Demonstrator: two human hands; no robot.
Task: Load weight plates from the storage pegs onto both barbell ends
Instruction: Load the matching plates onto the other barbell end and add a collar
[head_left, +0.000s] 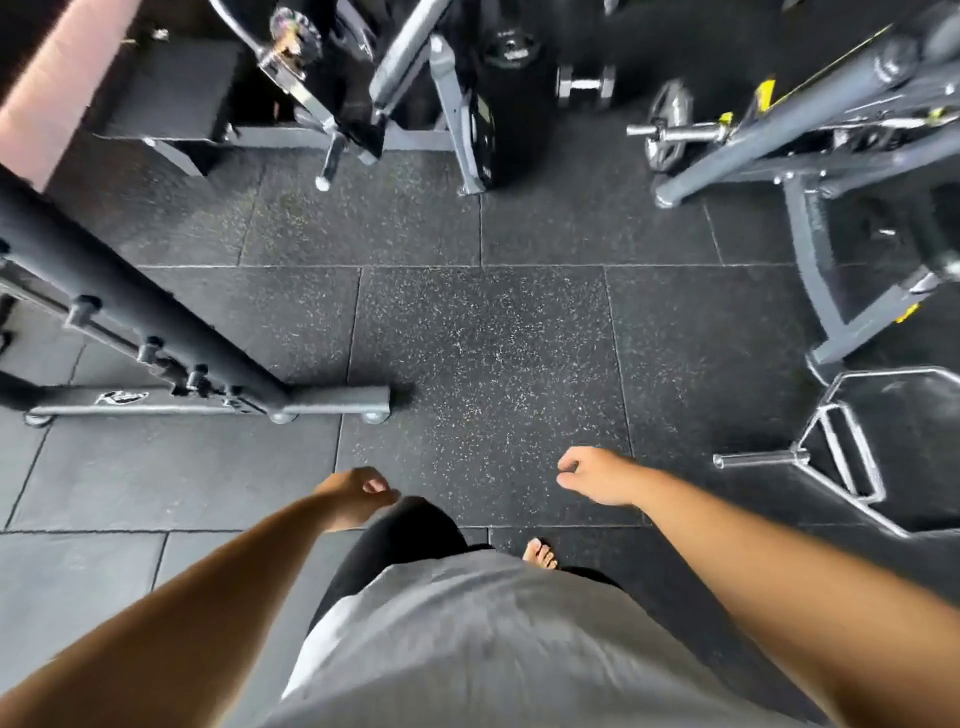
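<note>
Stood on speckled rubber floor tiles (483, 338) with one bare foot (540, 553) visible below a grey shirt (467, 623). Carried nothing in left hand (358, 493) or right hand (592, 475); held both out front, apart, with fingers loosely curled. Faced a silver weight plate (667, 124) seated upright on a chrome peg (680, 134) of the grey machine ahead to the right, well apart from either hand. Had a black rack upright (130, 312) at left and a hex bar (841, 457) lying on the floor at right

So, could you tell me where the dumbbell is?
In the head view, top right of centre: the dumbbell lies on the floor, left of the plate.
</note>
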